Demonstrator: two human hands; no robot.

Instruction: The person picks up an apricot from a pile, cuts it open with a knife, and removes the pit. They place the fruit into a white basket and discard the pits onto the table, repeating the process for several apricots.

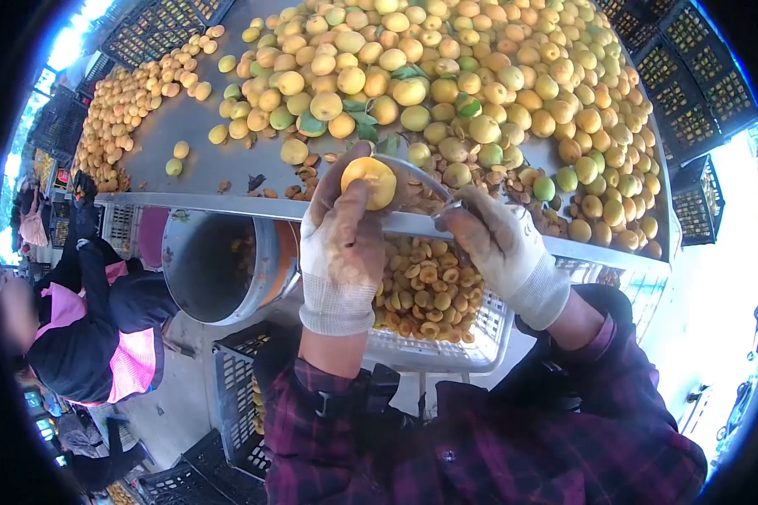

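Observation:
My left hand (341, 240), in a white work glove, holds a yellow apricot (370, 181) up at the table's front edge. My right hand (501, 248), also gloved, grips a thin curved knife blade (425, 181) that touches the apricot's right side. A large heap of whole yellow apricots (446, 80) with a few green leaves covers the grey table (194, 156) behind. Below my hands sits a white plastic basket (446, 349) holding several halved apricots (425, 286).
A round metal bucket (219, 269) hangs under the table edge, left of the basket. Black plastic crates (236, 396) stand below; more crates (691, 93) line the right. A person in black and pink (101, 328) stands at left. Pits and scraps (299, 172) lie near the edge.

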